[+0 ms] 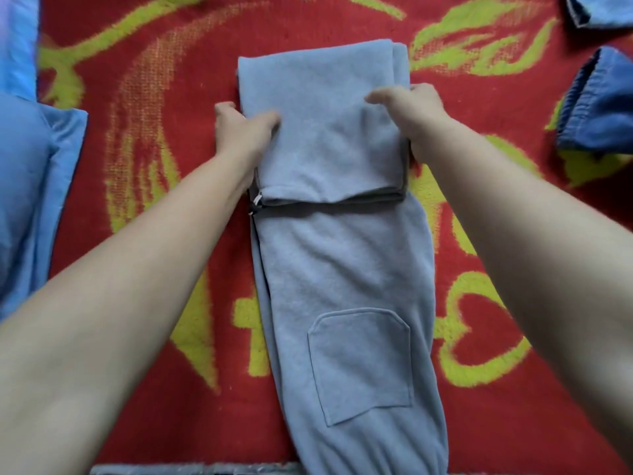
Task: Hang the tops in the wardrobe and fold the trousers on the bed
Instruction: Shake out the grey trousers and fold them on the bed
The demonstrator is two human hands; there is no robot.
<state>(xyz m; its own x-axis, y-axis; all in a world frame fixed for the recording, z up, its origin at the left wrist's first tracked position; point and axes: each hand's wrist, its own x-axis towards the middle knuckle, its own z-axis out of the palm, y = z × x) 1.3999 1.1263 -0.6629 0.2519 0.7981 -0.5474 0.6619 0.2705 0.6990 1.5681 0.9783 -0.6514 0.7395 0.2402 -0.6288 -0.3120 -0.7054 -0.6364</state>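
At the left edge of the frame a blue pillow (24, 186) lies on the red blanket (154, 138) with its yellow-green pattern; the frame cuts the pillow off, so I see only part of it.

My left hand (245, 130) grips the left edge of the folded-over layer of the grey trousers (342, 262), thumb on top. My fingers go under the cloth, so I cannot see their tips.

The trousers lie flat on the blanket in the middle of the frame. Their long axis runs from the bottom edge up toward the upper centre, leaning a little left. The far end is doubled back toward me, and its hem lies across the middle of the frame. A patch pocket (359, 365) faces up in the lower centre. The near end runs out of the frame at the bottom, so the waistband is out of sight.

My right hand (411, 111) clasps the right edge of the same folded layer, thumb over the top.

At the upper right lie two blue denim pieces (599, 104), both cut off by the frame; I cannot tell what garments they are.
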